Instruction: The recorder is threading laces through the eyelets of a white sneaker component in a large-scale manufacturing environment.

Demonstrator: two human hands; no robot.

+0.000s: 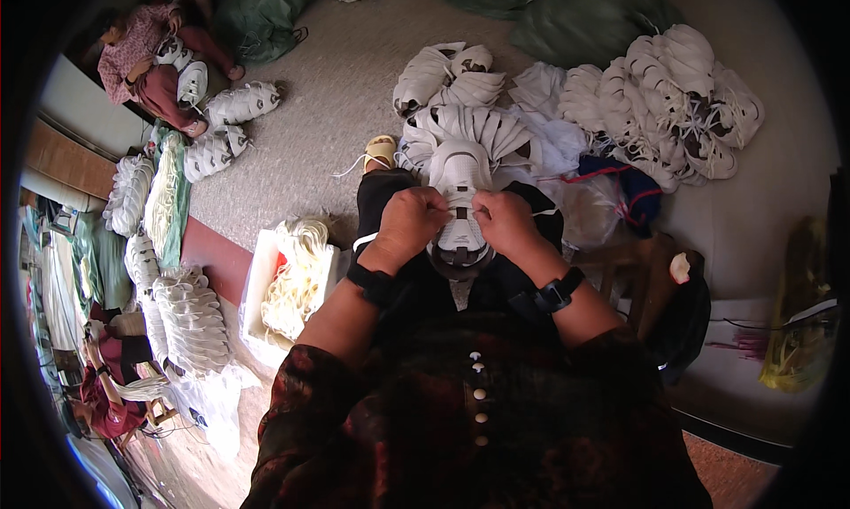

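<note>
A white shoe upper [459, 174] with dark trim at its near end rests on my lap, toe pointing away from me. My left hand [409, 223] pinches its lacing area from the left side. My right hand [506, 221] grips the same spot from the right, and a thin white lace runs off past it. Both wrists wear black bands. Just beyond the shoe lies a heap of white uppers [460, 124].
A larger pile of white uppers [673, 102] sits far right, over white and blue bags. A white box of pale laces [297, 279] stands at my left. More stacked uppers [190, 319] line the left. Another person [142, 57] sits far left, working on a shoe. A wooden stool [651, 274] is at my right.
</note>
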